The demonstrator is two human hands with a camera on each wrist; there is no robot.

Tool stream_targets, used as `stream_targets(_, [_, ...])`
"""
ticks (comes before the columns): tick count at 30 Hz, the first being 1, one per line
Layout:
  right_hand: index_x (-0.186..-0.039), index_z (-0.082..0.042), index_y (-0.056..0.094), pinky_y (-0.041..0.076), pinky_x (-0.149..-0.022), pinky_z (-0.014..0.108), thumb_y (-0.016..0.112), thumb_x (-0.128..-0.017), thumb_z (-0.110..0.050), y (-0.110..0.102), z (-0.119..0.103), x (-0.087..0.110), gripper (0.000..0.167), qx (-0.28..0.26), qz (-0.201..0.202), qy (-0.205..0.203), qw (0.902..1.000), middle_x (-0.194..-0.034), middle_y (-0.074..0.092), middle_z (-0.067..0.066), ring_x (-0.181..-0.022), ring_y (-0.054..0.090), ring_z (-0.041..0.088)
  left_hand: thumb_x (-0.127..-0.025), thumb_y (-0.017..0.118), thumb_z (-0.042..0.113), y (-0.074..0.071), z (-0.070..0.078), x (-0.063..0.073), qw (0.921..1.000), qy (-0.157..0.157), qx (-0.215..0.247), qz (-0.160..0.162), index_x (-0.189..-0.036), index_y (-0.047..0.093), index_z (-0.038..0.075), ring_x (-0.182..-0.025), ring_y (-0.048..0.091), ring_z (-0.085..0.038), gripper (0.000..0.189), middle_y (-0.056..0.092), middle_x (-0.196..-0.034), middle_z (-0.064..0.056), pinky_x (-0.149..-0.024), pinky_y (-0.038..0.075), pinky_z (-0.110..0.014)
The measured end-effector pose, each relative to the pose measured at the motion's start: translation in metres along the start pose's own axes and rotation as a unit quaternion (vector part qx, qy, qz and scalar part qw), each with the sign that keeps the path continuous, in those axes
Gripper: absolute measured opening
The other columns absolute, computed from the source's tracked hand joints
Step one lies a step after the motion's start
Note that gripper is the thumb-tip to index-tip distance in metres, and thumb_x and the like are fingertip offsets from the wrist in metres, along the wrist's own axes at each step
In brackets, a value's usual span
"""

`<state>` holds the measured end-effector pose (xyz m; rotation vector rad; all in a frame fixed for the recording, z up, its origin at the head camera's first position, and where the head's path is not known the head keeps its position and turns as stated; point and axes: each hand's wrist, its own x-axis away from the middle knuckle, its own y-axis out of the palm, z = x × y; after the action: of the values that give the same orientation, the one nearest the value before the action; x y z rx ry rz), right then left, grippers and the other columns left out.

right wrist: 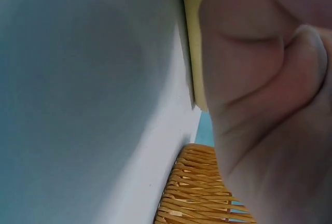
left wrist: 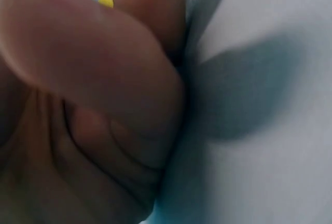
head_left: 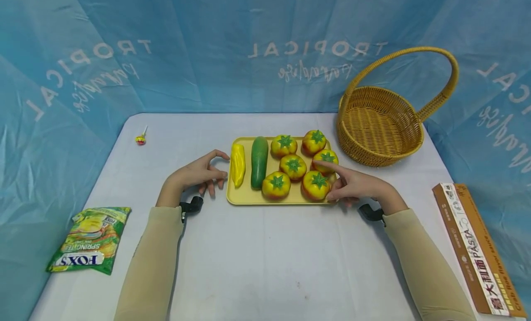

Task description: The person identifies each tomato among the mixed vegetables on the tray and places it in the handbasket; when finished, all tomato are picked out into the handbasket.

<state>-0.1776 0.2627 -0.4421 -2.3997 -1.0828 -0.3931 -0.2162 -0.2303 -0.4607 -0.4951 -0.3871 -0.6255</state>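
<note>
A pale yellow rectangular tray (head_left: 244, 200) lies on the table between my hands. On it are a long yellow pod-like piece (head_left: 238, 165), a green cucumber (head_left: 259, 162) and several red-and-yellow tomatoes (head_left: 292, 167) with green leafy tops. My left hand (head_left: 199, 173) is at the tray's left edge, thumb and index finger apart with their tips right by the rim. My right hand (head_left: 356, 183) overlaps the tray's right end; its index finger reaches over a right-hand tomato (head_left: 327, 156), and its thumb lies by the front right tomato (head_left: 316, 185). The right hand hides the tray's near right corner.
A wicker basket (head_left: 373, 153) with a tall handle stands at the back right. At the right edge lies a long pasta box (head_left: 477, 252). A green Fox's candy bag (head_left: 92, 238) lies front left, a lollipop (head_left: 141, 139) back left. Blue curtains (head_left: 265, 90) surround the table.
</note>
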Motion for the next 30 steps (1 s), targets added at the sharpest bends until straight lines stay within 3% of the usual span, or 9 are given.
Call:
stream_targets(8, [-0.168,-0.044,0.018,0.053,-0.05,0.034,0.083,-0.094,-0.03,0.0027,-0.0011,-0.0017,0.099,0.026,0.004,0.006,0.9996,-0.093,0.061,0.013,-0.05,0.052,0.018,-0.101,0.072,0.033,0.0011,-0.0003,-0.002,1.0,-0.003,-0.008,0.002,-0.152,0.03,0.03,-0.054,0.071,-0.023,0.066,0.077,-0.087,-0.013,-0.045,0.049,-0.028])
stream_targets(18, [-0.166,-0.048,0.021,0.058,-0.054,0.04,0.083,-0.093,-0.038,0.0081,-0.0079,-0.0016,0.097,0.076,0.009,0.019,0.9969,-0.097,0.067,0.014,-0.049,0.057,0.023,-0.1,0.074,0.033,0.0048,0.003,-0.0054,0.9998,-0.005,-0.017,-0.003,-0.151,0.031,0.034,-0.055,0.073,-0.028,0.067,0.078,-0.086,-0.015,-0.044,0.05,-0.028])
stream_targets(30, [-0.163,-0.053,0.023,0.06,-0.061,0.043,0.083,-0.091,-0.045,0.0095,-0.0084,-0.0041,0.094,0.103,0.025,0.026,0.994,-0.08,0.064,0.012,-0.05,0.062,0.028,-0.1,0.074,0.032,0.009,0.0062,-0.0066,0.9995,-0.013,-0.026,-0.009,-0.152,0.029,0.03,-0.055,0.073,-0.025,0.069,0.078,-0.085,-0.013,-0.045,0.05,-0.028])
